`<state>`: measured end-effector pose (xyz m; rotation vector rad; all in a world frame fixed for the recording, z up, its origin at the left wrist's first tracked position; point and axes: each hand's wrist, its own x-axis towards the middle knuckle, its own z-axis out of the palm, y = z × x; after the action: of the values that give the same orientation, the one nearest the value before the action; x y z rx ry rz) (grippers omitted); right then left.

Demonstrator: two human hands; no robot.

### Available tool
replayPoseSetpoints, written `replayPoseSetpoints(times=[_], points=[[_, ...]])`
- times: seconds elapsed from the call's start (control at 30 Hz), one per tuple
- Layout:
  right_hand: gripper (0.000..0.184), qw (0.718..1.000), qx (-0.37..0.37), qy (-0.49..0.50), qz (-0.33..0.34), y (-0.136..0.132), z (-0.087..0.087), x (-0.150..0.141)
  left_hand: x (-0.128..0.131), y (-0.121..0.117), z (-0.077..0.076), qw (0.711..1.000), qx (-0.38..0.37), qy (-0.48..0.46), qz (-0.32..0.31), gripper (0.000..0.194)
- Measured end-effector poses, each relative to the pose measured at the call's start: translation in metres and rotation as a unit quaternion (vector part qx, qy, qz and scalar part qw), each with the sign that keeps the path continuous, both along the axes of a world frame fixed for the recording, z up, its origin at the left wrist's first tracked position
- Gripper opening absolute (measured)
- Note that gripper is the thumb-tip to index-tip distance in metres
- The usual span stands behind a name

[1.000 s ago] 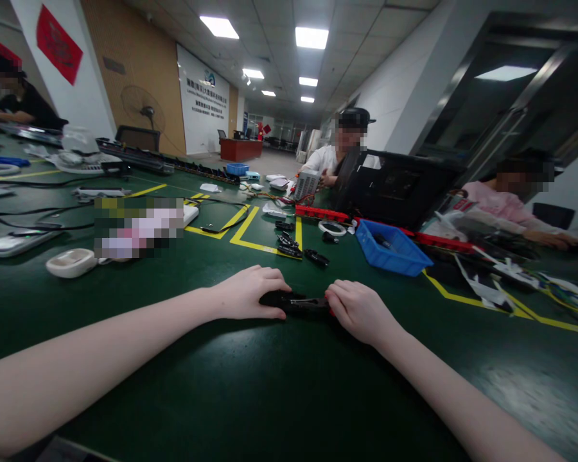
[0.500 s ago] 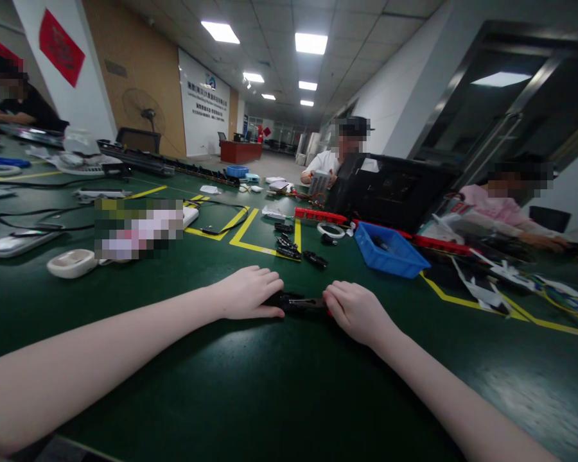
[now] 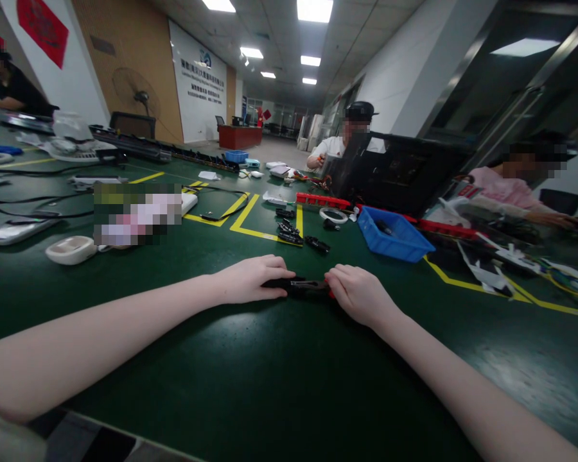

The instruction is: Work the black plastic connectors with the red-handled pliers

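Observation:
A small black part (image 3: pixel 302 286) with a bit of red at its right end lies on the green table (image 3: pixel 250 378). My left hand (image 3: pixel 250 280) rests palm down with its fingers closed over the part's left end. My right hand (image 3: pixel 359 295) is curled round the right end, fingers closed on it. Both forearms reach in from the near edge. Most of the part is hidden under my fingers.
Several small black parts (image 3: pixel 289 232) lie beyond my hands by yellow floor-tape lines (image 3: pixel 250 232). A blue bin (image 3: pixel 390 236) stands at the right, a white case (image 3: pixel 71 249) at the left. Other people sit behind a black box (image 3: pixel 395 173) and at far left.
My hands keep their hold on the black part. The view has tilted down a little, so the hands and table sit slightly higher in the picture.

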<state>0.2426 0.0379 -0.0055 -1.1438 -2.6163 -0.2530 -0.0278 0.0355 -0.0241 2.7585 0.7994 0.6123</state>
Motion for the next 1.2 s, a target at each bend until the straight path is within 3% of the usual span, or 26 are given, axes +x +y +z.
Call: replayPoseSetpoints(times=[0.4, 0.67, 1.2], points=[[0.042, 1.000, 0.011, -0.021, -0.016, -0.006, 0.001, -0.011, 0.001, 0.002, -0.003, 0.999, -0.041, -0.034, -0.002, 0.040], [0.040, 1.000, 0.002, -0.016, -0.006, 0.001, 0.001, 0.002, 0.003, 0.003, -0.003, 0.998, -0.056, -0.040, 0.002, 0.041], [0.038, 1.000, -0.009, -0.019, -0.017, 0.002, 0.002, 0.007, 0.004, 0.002, -0.004, 0.998, -0.037, -0.046, 0.005, 0.040]])
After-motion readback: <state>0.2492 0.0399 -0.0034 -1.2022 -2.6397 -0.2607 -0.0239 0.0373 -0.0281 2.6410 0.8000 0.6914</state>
